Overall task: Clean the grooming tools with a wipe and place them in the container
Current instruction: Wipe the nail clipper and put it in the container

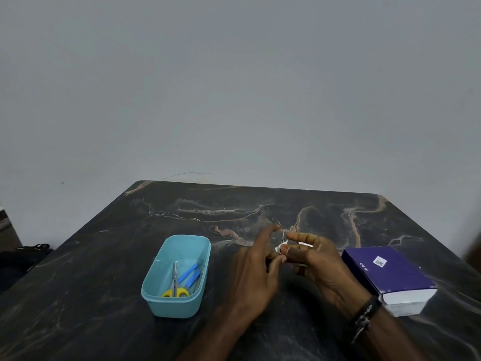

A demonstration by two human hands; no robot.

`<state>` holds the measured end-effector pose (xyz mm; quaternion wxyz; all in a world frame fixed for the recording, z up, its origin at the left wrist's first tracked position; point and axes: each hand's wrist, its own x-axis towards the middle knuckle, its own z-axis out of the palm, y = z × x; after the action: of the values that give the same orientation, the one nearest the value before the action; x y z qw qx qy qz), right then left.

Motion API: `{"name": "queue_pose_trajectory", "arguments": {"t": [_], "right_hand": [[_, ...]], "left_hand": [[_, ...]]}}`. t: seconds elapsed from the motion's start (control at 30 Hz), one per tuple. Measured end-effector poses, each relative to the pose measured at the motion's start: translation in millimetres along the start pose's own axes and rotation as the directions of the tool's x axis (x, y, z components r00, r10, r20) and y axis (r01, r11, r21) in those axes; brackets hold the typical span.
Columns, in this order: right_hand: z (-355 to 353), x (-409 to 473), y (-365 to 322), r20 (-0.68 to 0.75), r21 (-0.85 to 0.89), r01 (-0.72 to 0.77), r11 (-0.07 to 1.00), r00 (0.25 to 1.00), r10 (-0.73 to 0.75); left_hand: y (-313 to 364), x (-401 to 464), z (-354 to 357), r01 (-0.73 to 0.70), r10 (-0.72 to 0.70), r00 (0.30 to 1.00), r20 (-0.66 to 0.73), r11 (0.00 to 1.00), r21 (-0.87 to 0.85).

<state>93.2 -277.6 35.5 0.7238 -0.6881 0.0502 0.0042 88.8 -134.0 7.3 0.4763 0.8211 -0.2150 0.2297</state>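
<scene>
Over the table [130, 334] centre, the left hand [256, 272] pinches a thin metal tool [283, 237] upright while the right hand [312, 259] pinches a white wipe [279, 248] round it to rub it clean, the tub [156, 306] waiting at nine o'clock with scissors [175, 284] already inside.

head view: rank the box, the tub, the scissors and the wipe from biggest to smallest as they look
1. box and tub: look about alike, so no ranking between them
2. scissors, lying inside the tub
3. wipe, only a scrap showing between the hands
</scene>
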Motion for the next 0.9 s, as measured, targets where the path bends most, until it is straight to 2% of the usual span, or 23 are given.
{"name": "queue_pose_trajectory", "arguments": {"t": [0.13,0.27,0.43,0.57,0.7,0.9], "right_hand": [[-4.8,3.8,-0.2,-0.107,0.143,0.033,0.989,0.994,-0.018],[-10.0,6.4,-1.7,-0.161,0.249,0.070,0.966,0.986,-0.030],[-10.9,6.6,-3.4,-0.150,0.237,0.068,0.969,0.988,-0.032],[-9.0,4.4,-4.1,-0.137,0.185,0.059,0.981,0.990,-0.034],[0.1,-1.6,0.6,-0.120,0.059,0.047,0.997,0.992,-0.040],[16.7,-9.0,7.5,-0.088,-0.041,0.105,0.994,0.990,-0.108]], "left_hand": [[2.6,1.2,1.8,0.069,-0.066,0.998,0.020,0.983,-0.169],[10.0,4.7,-4.0,0.252,-0.232,0.968,0.099,0.859,-0.445],[11.1,7.8,-8.9,0.381,-0.384,0.915,0.119,0.734,-0.562],[8.8,7.9,-7.3,0.371,-0.441,0.897,0.026,0.721,-0.585],[3.7,7.4,-4.8,0.371,-0.512,0.856,-0.067,0.700,-0.610],[6.1,11.4,-3.0,0.518,-0.650,0.748,0.132,0.448,-0.729]]}}
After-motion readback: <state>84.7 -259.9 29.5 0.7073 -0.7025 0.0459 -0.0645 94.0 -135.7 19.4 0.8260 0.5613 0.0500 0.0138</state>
